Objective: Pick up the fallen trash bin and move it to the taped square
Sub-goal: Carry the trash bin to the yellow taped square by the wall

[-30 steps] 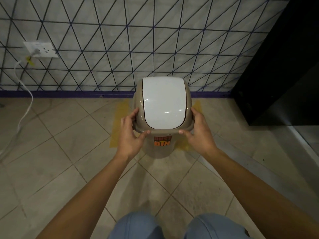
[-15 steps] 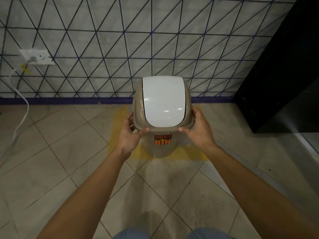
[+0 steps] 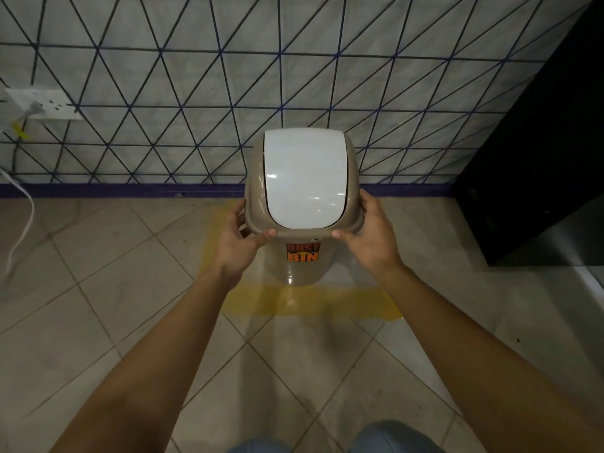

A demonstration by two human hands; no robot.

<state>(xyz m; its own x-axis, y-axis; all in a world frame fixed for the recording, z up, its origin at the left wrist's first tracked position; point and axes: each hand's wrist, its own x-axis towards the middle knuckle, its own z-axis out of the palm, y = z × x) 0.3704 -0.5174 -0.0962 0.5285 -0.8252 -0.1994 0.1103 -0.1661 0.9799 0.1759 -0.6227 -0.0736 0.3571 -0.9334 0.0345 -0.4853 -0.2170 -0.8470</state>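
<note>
The beige trash bin with a white swing lid and an orange "DUST BIN" label stands upright inside the yellow taped square, close to the wall. My left hand grips the lid rim on the left side. My right hand grips the rim on the right side. The bin's base sits just behind the square's front tape strip; whether it touches the floor I cannot tell.
A tiled wall with a purple skirting runs behind the bin. A wall socket with a white cable hangs at the left. A black cabinet stands at the right. My knees show at the bottom edge.
The bin, held in both hands, has moved forward towards the wall and now stands within the taped square; more of the front tape strip shows.
</note>
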